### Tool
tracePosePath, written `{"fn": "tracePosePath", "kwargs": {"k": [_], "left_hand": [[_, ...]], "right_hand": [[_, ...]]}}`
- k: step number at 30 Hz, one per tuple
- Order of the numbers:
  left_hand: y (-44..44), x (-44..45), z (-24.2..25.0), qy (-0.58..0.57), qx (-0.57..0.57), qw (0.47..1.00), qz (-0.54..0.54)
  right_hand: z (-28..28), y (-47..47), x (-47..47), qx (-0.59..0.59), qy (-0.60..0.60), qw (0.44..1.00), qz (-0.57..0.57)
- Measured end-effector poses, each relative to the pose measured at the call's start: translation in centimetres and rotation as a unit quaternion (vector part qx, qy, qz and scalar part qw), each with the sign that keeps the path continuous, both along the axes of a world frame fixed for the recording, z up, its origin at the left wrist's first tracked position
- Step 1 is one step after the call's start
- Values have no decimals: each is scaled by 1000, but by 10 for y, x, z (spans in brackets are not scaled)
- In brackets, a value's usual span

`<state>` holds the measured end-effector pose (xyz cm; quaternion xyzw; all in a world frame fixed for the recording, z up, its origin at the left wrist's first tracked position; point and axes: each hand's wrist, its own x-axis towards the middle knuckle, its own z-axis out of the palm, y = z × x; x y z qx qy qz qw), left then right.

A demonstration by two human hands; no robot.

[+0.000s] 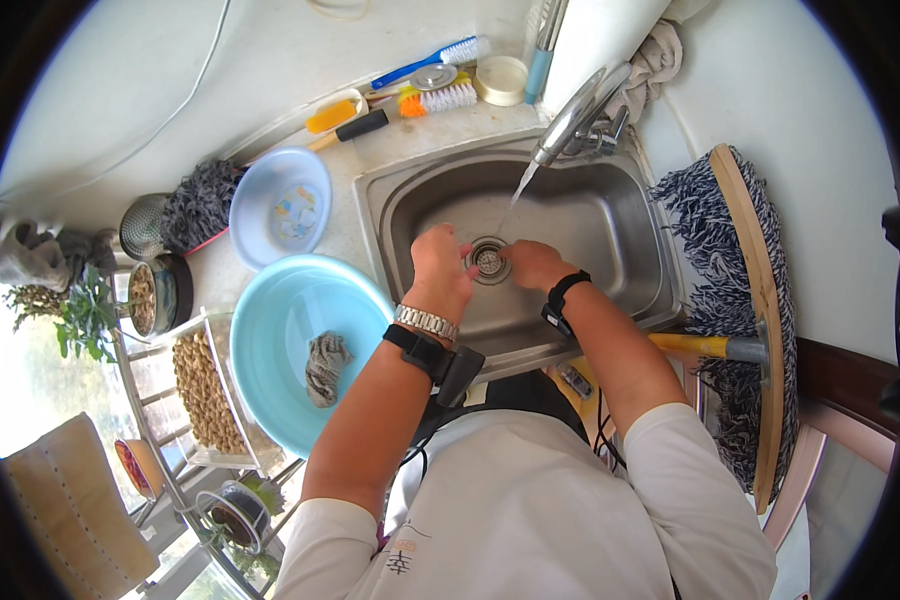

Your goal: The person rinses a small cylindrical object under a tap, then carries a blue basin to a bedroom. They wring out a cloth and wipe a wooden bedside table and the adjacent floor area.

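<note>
Both of my hands are over the stainless steel sink [585, 217]. My left hand [441, 262], with a metal-banded watch at the wrist, is just left of the drain strainer [489, 261]; its fingers point towards the drain. My right hand [536, 264] is at the drain's right side, fingertips at or near its rim; contact is unclear. Nothing shows in either hand, though the fingers are partly hidden. Water runs from the chrome faucet [570, 124] into the sink. To the left stands a light blue basin [270, 300] holding water and a wet grey cloth [328, 367].
A smaller pale blue bowl [281, 206] sits behind the basin. Brushes [439, 99] and a round container [501, 80] line the back ledge. A large mop head [757, 300] leans at the right. A clear box of peanuts [206, 394] and potted plants stand left.
</note>
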<state>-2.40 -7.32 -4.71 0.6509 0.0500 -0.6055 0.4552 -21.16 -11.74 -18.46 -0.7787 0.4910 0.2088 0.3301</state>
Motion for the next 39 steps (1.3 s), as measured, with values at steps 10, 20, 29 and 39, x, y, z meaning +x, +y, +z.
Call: {"fn": "tracePosePath", "kwargs": {"k": [10,20,29,39], "left_hand": [[4,1,-7,3,-14,1000,-7],[7,2,-2,20,-8,1000,-20],[10,2,9,26,-39,999,-26],[12,13,16,10,-54,998,7]], "right_hand": [[2,-9,-12,-9,-11,999,-46],[28,-95,-81,-199,-286,737,-579],[103,-149,-81,-96,-409,697,-581],[21,-48,-17,70,-209,945,-241]]}}
